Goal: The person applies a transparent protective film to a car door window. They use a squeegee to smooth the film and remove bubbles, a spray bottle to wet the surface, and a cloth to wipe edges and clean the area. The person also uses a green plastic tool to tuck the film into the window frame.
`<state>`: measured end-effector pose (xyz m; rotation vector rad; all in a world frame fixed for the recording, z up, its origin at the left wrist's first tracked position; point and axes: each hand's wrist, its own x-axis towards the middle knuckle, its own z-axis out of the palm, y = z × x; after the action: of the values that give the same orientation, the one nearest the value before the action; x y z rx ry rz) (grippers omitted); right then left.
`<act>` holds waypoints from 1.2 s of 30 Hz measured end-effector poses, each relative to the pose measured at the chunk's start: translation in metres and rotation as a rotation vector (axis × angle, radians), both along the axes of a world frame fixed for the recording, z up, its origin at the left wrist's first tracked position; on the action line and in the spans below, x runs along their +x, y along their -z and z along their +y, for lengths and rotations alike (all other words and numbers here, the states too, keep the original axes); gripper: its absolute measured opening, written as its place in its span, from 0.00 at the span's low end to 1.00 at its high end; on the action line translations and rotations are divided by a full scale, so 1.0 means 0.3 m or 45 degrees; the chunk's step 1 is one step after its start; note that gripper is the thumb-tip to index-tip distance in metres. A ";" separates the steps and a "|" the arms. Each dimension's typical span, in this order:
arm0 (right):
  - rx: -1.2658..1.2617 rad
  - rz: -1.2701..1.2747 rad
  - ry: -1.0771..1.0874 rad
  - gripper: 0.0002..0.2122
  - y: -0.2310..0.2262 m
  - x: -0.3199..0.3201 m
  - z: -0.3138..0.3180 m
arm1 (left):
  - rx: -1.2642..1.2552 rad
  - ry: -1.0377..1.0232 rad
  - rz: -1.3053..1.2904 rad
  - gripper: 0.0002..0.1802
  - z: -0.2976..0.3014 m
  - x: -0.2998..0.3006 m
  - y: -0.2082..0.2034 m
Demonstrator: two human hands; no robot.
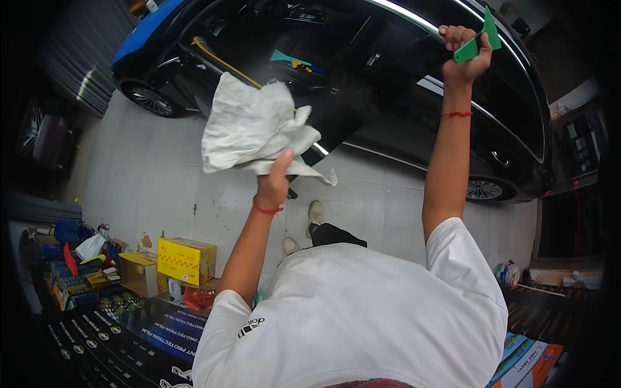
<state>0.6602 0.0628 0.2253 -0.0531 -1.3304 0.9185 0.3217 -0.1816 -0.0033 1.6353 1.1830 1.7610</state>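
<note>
My left hand [274, 184] is closed around the lower edge of a crumpled white cloth [242, 123], which spreads out in front of the car's open door. Up at the right, my right hand [460, 63] grips a green film squeegee [490, 33] with a flat, flared blade. That hand is raised beside the upper side of the black car [401, 119], near its bright window trim; whether the squeegee touches the car I cannot tell. Beyond the cloth, a teal scraper [282, 56] lies by a yellow and blue tool [301, 64] on the door side. A yellow strip [223, 63] runs partly behind the cloth.
The car's front has a blue panel [145, 29]. Light grey floor tiles [155, 187] lie under my feet. Behind me to the left are a yellow box [186, 260], an open carton [139, 275] and mixed supplies. Dark long boxes [84, 336] line the rear; a round tub [506, 274] sits at right.
</note>
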 end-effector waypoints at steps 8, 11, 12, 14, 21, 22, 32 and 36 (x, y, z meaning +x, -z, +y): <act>-0.060 0.089 -0.048 0.24 -0.002 0.040 0.138 | 0.840 -0.031 1.124 0.33 0.725 0.376 -0.354; -0.016 0.192 -0.312 0.24 0.026 0.012 0.158 | 0.803 0.333 0.834 0.36 0.883 0.404 -0.487; 0.018 0.182 -0.285 0.24 0.030 0.025 0.157 | 0.876 0.360 0.805 0.36 0.906 0.420 -0.518; -0.036 0.211 -0.190 0.24 0.038 0.020 0.136 | 0.869 0.372 0.885 0.37 0.934 0.421 -0.527; -0.220 0.385 0.143 0.21 -0.006 -0.044 0.044 | 0.934 0.356 0.994 0.37 1.031 0.388 -0.543; -0.222 0.404 0.208 0.20 0.002 -0.027 0.047 | 0.925 0.354 0.989 0.36 1.048 0.377 -0.532; -0.257 0.327 0.187 0.20 -0.013 0.116 -0.003 | 0.974 -0.257 0.949 0.21 1.472 -0.222 -0.301; -0.278 0.304 0.261 0.20 -0.027 0.120 -0.021 | 0.788 -0.501 0.792 0.20 1.623 -0.588 -0.174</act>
<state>0.6964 0.0564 0.2332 -0.2374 -0.9812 0.8630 0.1452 0.3054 0.0490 2.5984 1.3698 2.0664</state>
